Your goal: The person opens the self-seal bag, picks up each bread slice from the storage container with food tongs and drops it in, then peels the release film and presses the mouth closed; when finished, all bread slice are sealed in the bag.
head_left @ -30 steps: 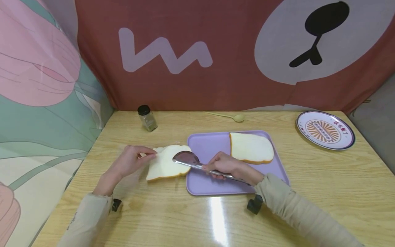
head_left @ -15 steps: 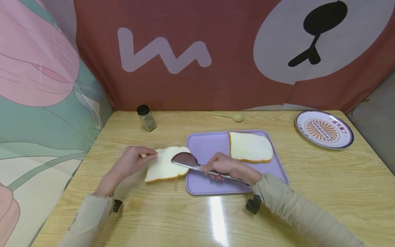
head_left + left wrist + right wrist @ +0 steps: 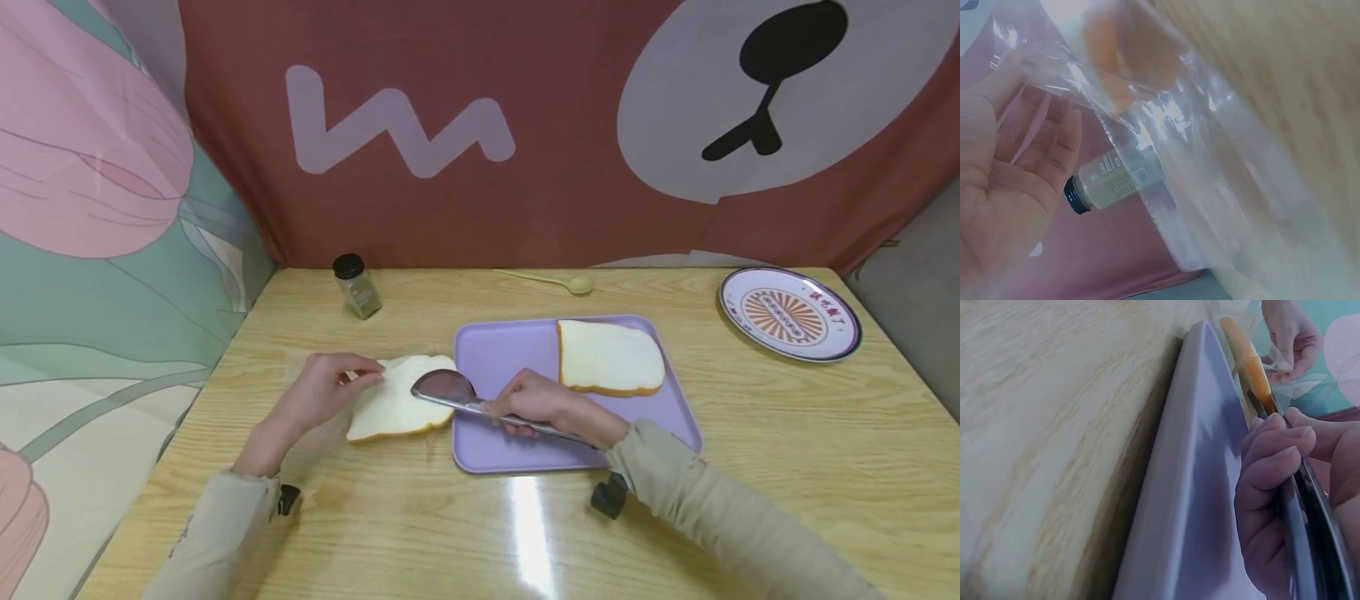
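Pinched between the left hand's (image 3: 318,396) thumb and fingers is the edge of a clear plastic bag (image 3: 1210,175). A slice of bread (image 3: 397,408) with an orange crust lies at the bag's mouth, its right edge just by the lilac tray's (image 3: 491,350) rim. The right hand (image 3: 540,398) grips metal food tongs (image 3: 447,386) over the tray; their broad head overlaps the slice. In the right wrist view the slice (image 3: 1252,365) sits at the tongs' tip. On the tray's right side rests a second bread slice (image 3: 611,357).
A spice jar (image 3: 359,289) with a black lid stands behind the left hand. Toward the wooden table's back lie a pale yellow spoon (image 3: 577,285) and, at the right, a printed plate (image 3: 791,317). A curtain (image 3: 555,208) hangs behind the table.
The tongs and the bread slice have shifted slightly left, with the right hand following. The left hand has kept its place at the bag's edge.
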`<state>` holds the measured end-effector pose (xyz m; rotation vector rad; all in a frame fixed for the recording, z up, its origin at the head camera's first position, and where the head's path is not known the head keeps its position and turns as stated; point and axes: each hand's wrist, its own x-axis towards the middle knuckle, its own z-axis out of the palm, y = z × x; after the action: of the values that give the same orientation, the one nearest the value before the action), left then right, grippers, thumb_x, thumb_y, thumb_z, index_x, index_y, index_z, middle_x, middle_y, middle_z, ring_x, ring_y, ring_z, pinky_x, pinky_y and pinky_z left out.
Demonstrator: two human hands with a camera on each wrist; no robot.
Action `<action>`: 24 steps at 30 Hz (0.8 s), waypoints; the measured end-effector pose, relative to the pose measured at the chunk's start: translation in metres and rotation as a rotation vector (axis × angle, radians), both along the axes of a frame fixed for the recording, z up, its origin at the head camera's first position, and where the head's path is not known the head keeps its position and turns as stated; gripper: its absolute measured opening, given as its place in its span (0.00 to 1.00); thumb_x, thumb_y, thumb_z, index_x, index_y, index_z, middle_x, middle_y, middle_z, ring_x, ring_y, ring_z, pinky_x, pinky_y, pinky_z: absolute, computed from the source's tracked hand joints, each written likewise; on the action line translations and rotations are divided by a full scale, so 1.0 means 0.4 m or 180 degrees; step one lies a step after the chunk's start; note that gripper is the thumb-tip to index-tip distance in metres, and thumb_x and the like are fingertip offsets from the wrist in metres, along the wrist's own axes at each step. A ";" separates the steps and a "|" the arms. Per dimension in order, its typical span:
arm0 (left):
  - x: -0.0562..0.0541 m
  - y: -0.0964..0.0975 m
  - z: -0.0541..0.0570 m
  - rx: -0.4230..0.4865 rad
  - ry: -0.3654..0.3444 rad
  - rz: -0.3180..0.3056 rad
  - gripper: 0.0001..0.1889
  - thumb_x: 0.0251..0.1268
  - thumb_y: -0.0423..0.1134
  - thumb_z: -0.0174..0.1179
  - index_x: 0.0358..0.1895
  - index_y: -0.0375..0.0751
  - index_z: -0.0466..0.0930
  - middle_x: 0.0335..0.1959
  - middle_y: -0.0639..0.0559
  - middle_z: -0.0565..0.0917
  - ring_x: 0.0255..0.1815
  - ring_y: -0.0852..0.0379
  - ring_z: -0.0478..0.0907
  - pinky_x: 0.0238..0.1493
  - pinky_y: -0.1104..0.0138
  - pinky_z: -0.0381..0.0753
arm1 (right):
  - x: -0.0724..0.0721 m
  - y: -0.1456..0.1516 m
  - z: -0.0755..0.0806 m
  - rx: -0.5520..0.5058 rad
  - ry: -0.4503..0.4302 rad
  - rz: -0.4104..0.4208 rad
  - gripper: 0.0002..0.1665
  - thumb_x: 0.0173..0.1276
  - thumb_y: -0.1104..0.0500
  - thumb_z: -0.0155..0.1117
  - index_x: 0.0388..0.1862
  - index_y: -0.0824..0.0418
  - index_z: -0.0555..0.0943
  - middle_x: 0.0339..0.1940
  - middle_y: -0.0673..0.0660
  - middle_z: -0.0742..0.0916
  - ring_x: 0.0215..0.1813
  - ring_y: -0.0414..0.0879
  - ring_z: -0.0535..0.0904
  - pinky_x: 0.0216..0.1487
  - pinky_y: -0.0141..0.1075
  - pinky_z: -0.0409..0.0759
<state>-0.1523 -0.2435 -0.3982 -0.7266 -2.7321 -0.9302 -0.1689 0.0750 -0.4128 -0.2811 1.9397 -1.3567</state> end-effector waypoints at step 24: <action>-0.002 0.002 0.006 0.0034 0.0164 0.0084 0.05 0.58 0.32 0.67 0.38 0.38 0.88 0.35 0.50 0.87 0.31 0.60 0.81 0.27 0.69 0.80 | -0.001 -0.002 -0.012 -0.0076 -0.0022 0.0077 0.17 0.66 0.59 0.63 0.23 0.71 0.82 0.10 0.51 0.77 0.10 0.39 0.65 0.12 0.28 0.63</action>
<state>-0.1532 -0.2429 -0.3958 -0.7011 -2.6834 -0.9071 -0.1692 0.0741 -0.4174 -0.3102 1.9095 -1.3642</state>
